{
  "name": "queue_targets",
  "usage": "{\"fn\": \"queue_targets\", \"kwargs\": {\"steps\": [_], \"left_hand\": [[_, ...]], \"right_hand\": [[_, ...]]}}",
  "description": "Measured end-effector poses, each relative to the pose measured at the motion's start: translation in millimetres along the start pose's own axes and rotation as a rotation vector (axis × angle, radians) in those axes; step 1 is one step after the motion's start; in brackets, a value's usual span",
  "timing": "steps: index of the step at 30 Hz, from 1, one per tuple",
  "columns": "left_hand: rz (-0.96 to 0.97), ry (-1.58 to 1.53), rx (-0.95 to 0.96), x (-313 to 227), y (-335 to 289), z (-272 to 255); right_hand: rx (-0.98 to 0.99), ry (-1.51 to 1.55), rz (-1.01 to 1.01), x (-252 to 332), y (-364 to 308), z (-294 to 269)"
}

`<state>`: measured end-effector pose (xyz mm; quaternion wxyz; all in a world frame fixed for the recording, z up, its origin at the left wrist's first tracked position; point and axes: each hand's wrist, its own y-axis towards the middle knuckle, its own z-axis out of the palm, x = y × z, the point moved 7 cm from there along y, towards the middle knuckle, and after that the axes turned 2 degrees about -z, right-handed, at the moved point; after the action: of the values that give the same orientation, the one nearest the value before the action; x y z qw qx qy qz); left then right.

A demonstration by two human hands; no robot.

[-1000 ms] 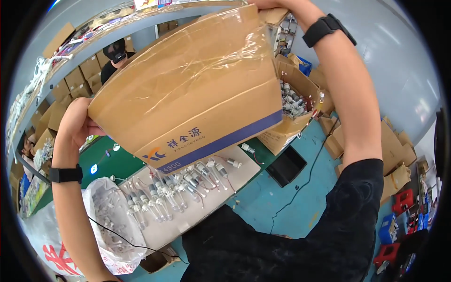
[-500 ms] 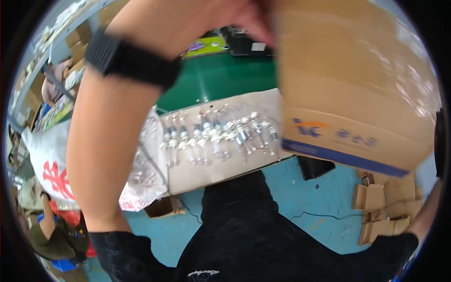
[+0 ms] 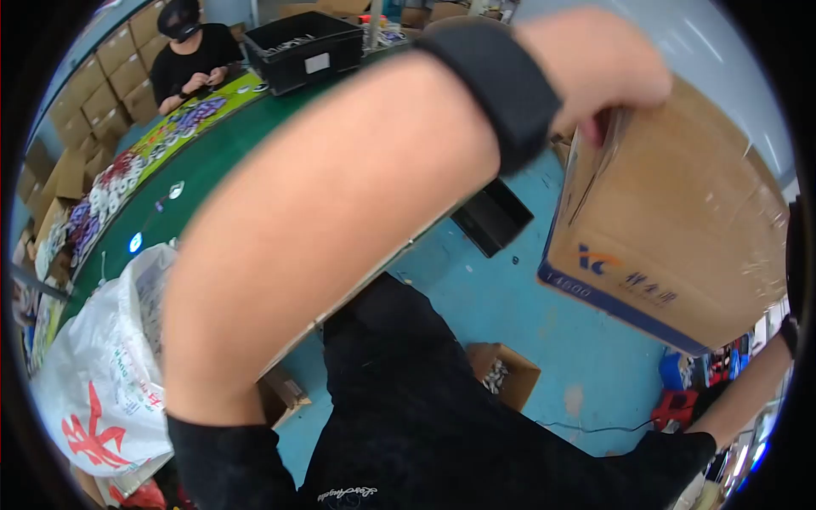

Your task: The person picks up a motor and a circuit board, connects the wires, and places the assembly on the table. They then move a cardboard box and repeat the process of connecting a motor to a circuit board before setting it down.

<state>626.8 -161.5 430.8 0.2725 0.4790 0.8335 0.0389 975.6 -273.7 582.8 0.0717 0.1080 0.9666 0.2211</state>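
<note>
A large brown cardboard box [image 3: 680, 221] with a dark blue band along its lower edge is held up at the right, tilted. My left hand [image 3: 625, 93], at the end of a forearm crossing the whole view, grips the box's upper left edge with its fingers closed. A black band circles that wrist. From the lower right my right forearm [image 3: 752, 391] reaches toward the box's right side; the hand itself lies beyond the picture's rim. Shiny clear tape shows on the box's right part.
A curved green worktable [image 3: 225, 183] carries small coloured parts and a black bin [image 3: 297, 76]. Another person [image 3: 195, 64] works at its far side. A white bag [image 3: 93, 365] stands at the left. On the blue floor are a black tray [image 3: 493, 217] and a small open carton [image 3: 523, 382] with parts.
The view has swung to the right. The box has turned, and its left side now shows. My left forearm now lies across the board of white parts and hides them.
</note>
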Motion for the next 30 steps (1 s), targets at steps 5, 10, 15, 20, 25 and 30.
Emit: {"fn": "queue_targets", "kwargs": {"steps": [5, 10, 15, 20, 25, 30], "left_hand": [[-0.024, 0.077, -0.037, 10, 56, 120], [-0.434, -0.37, -0.179, 67, 32, 287], [-0.511, -0.403, 0.007, 58, -5, 362], [-0.532, -0.445, 0.061, 77, -44, 401], [-0.648, -0.406, 0.001, 88, -78, 390], [-0.669, -0.41, -0.097, 99, -96, 394]], "right_hand": [[0.056, 0.145, 0.246, -120, -65, 80], [0.002, 0.026, 0.188, -157, -177, 184], [0.074, 0.195, 0.471, -151, -243, 261], [0.09, 0.149, 0.405, -109, -234, 297], [0.19, 0.112, 0.423, -87, -226, 317], [0.103, 0.208, 0.44, -62, -211, 318]]}}
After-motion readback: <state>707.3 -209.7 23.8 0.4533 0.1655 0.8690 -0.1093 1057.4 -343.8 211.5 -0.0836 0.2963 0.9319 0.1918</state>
